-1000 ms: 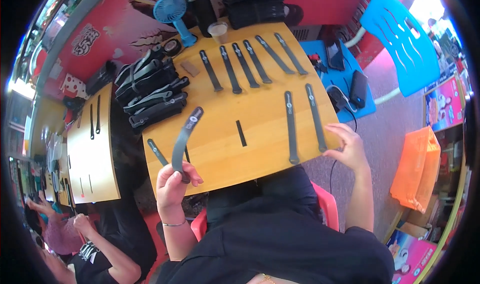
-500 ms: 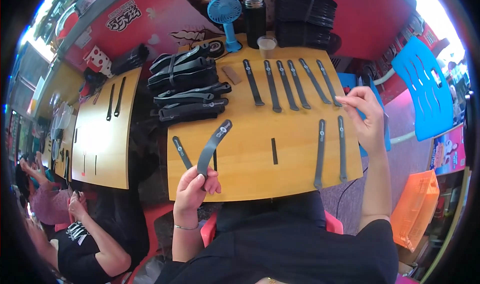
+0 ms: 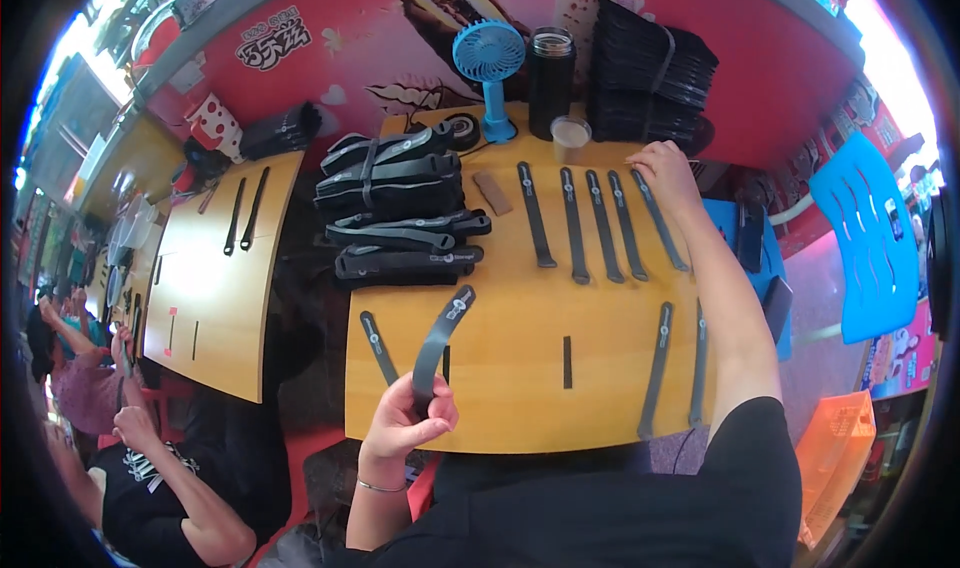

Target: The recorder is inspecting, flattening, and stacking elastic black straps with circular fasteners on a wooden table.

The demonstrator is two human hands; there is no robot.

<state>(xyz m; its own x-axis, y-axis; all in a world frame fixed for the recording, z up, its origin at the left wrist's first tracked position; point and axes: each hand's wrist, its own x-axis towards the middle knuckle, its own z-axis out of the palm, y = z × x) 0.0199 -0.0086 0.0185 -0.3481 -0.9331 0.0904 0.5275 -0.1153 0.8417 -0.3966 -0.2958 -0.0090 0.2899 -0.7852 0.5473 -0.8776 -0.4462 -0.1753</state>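
Note:
My left hand (image 3: 410, 423) is closed round the lower end of a grey strap (image 3: 435, 343), which curves upward with a pale print near its tip. Beside it a similar strap (image 3: 378, 348) lies flat at the table's left, next to a short black strip (image 3: 447, 365). My right hand (image 3: 668, 176) is stretched to the far right of the table, fingers pinched at the upper end of a slanting strap (image 3: 662, 223). Whatever is between those fingers is hidden. Several more straps (image 3: 575, 228) lie in a row left of that hand; two others, including one grey strap (image 3: 656, 368), lie nearer by my forearm.
Bundled straps (image 3: 395, 183) are piled at the back left. Behind stand a blue fan (image 3: 490, 63), a black bottle (image 3: 551, 83), a plastic cup (image 3: 571, 138) and a black stack (image 3: 655, 73). A short black strip (image 3: 567, 363) marks the table's middle. A co-worker (image 3: 165, 488) sits left.
My right hand has moved away from me, from the lower end of the right-hand straps to their upper ends. My left hand still holds its strap. The view has tipped upward.

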